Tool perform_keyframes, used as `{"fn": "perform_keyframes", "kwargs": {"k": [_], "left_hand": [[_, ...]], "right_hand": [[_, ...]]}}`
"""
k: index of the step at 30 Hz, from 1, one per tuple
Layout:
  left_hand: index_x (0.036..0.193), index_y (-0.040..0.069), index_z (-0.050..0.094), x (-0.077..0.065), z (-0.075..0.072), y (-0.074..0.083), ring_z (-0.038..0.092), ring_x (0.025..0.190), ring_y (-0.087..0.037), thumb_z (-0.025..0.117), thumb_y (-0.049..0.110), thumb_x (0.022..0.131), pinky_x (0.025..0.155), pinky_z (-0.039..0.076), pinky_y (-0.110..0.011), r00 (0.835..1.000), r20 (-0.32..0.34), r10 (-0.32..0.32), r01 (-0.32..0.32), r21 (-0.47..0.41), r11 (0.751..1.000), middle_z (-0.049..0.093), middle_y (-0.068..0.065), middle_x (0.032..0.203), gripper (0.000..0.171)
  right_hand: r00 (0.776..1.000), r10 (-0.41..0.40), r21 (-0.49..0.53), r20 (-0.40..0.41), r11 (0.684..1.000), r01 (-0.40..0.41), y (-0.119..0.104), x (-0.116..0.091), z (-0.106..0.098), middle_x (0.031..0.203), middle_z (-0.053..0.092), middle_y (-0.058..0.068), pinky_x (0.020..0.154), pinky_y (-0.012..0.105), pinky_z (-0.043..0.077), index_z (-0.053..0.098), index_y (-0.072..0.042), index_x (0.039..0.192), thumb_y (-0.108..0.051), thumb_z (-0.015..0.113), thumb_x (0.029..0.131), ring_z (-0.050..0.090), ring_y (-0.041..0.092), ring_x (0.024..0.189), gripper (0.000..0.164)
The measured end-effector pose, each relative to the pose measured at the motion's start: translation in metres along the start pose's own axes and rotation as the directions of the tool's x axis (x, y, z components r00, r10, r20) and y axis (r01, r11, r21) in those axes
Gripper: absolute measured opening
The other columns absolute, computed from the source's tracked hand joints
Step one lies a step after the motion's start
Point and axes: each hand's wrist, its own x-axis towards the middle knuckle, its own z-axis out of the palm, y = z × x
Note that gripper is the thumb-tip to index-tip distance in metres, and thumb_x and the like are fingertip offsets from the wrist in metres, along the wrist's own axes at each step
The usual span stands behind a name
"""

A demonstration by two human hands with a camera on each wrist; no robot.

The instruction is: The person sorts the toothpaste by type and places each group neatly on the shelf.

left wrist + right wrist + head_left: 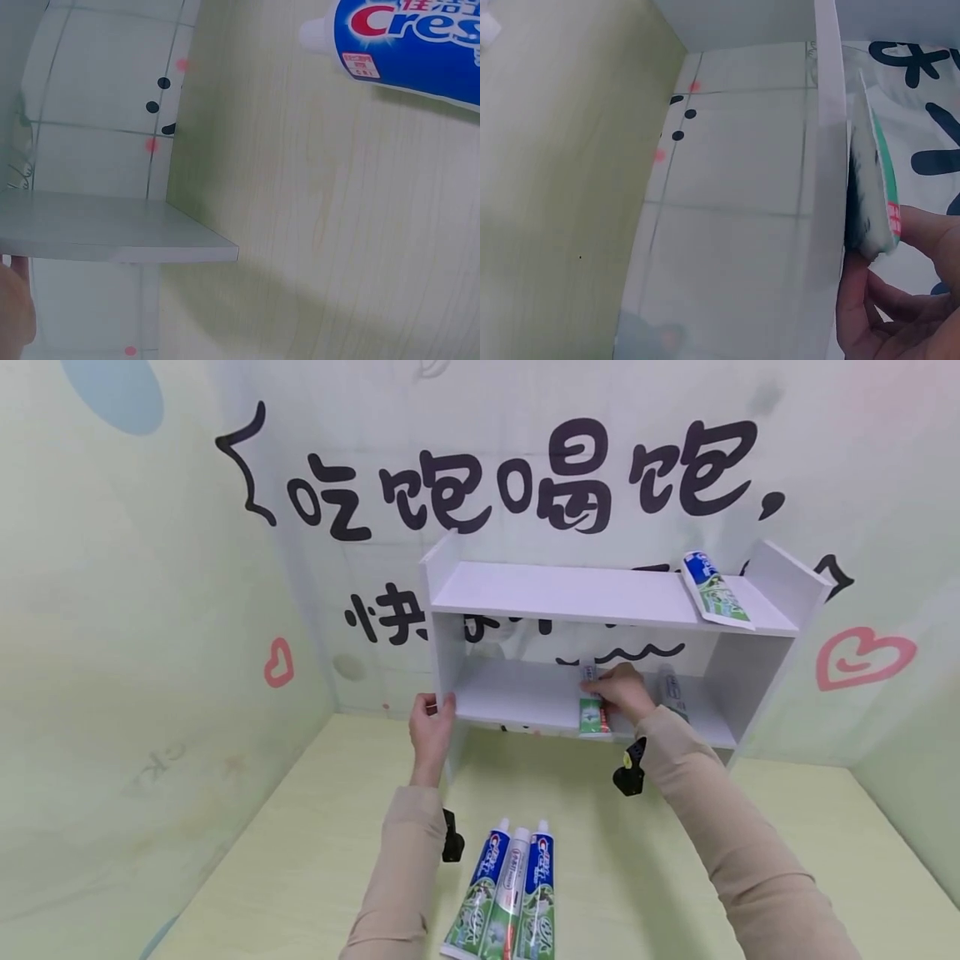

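Note:
My right hand point(624, 689) pinches a silver and green toothpaste tube point(591, 717) on the middle board of a white shelf unit point(517, 693). In the right wrist view, the thumb and fingers hold that tube point(877, 187) edge-on at the board's front edge. At the unit's left side panel, my left hand point(431, 735) holds the panel's front edge. Only part of the left hand point(13, 307) shows in the left wrist view. To the right of my right hand, a second silver tube point(671, 689) lies on the same board, partly hidden by the arm.
A blue and green Crest tube point(716, 589) lies on the top board's right end. On the pale wood table point(360, 760), a silver tube point(508, 893) lies between two Crest tubes point(476, 893) point(538, 893). Printed walls stand behind and beside the unit.

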Motion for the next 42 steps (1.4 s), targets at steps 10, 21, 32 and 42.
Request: {"fn": "perform_keyframes", "kwargs": {"k": [10, 21, 32, 42], "left_hand": [[0.101, 0.005, 0.051, 0.000, -0.002, 0.001, 0.049, 0.088, -0.021, 0.057, 0.031, 0.087, 0.069, 0.040, -0.029, 1.000, 0.001, -0.003, 0.003, 0.003, 1.000, 0.055, -0.011, 0.100, 0.030], [0.102, 0.004, 0.051, 0.000, -0.002, 0.001, 0.050, 0.085, -0.021, 0.057, 0.029, 0.088, 0.067, 0.041, -0.028, 1.000, -0.001, -0.002, 0.002, 0.015, 1.000, 0.055, -0.012, 0.100, 0.029], [0.103, 0.004, 0.050, -0.001, 0.002, 0.001, 0.050, 0.089, -0.021, 0.056, 0.029, 0.088, 0.070, 0.042, -0.029, 1.000, 0.016, -0.012, 0.012, -0.007, 1.000, 0.055, -0.012, 0.103, 0.029], [0.105, 0.004, 0.049, -0.002, 0.001, 0.003, 0.050, 0.090, -0.023, 0.055, 0.029, 0.088, 0.072, 0.042, -0.031, 1.000, 0.014, -0.014, 0.014, -0.006, 1.000, 0.054, -0.013, 0.105, 0.031]], "right_hand": [[0.993, -0.067, -0.087, -0.094, 0.994, 0.059, -0.002, -0.006, -0.002, 0.071, 0.051, 0.000, 0.053, 0.020, 0.042, 0.047, -0.005, 0.070, -0.021, 0.064, 0.082, 0.048, 0.010, 0.059, 0.026], [0.994, -0.109, -0.093, -0.027, 0.990, 0.106, -0.003, -0.026, -0.007, 0.130, 0.047, 0.024, 0.087, 0.038, 0.049, 0.044, 0.009, 0.126, -0.027, 0.058, 0.086, 0.052, 0.035, 0.112, 0.055], [0.987, -0.160, -0.051, -0.009, 0.986, 0.159, 0.007, -0.045, 0.001, 0.121, 0.055, 0.022, 0.084, 0.034, 0.049, 0.050, 0.003, 0.123, -0.028, 0.059, 0.086, 0.058, 0.026, 0.096, 0.049], [0.983, -0.181, 0.012, 0.022, 0.984, 0.180, 0.011, -0.062, 0.005, 0.113, 0.056, 0.022, 0.066, 0.024, 0.052, 0.048, 0.004, 0.124, -0.024, 0.062, 0.085, 0.058, 0.013, 0.067, 0.050]]}}
